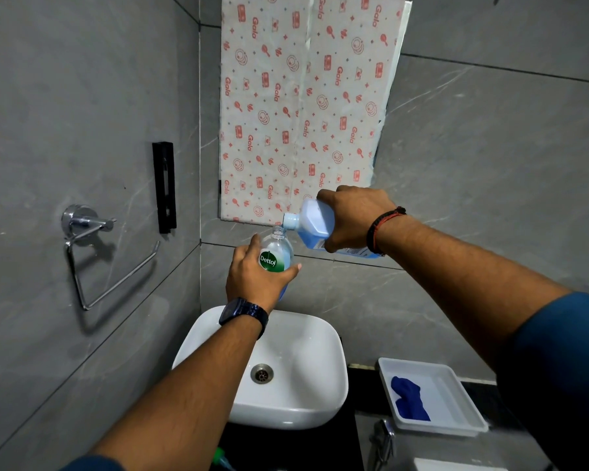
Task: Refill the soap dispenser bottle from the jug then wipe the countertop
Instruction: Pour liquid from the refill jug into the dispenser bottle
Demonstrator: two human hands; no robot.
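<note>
Two hands are raised above the white wash basin (306, 338), both closed on containers. The left hand (252, 277) wraps the clear Dettol soap dispenser bottle (276, 254), held upright with its pump off and its neck open, directly over the basin. The right hand (351, 219) grips the blue refill jug (315, 223) by its body, tipped nearly level so its spout meets the bottle's mouth from the basin's right side. Pouring looks to be the step in hand; whether liquid is flowing cannot be made out. Next the jug needs a steady tilt with spout kept over the neck, then righting before overflow. Right of the basin, a white tray (456, 385) holds the blue cloth (409, 399) on the dark countertop (364, 385), ready for wiping.
</note>
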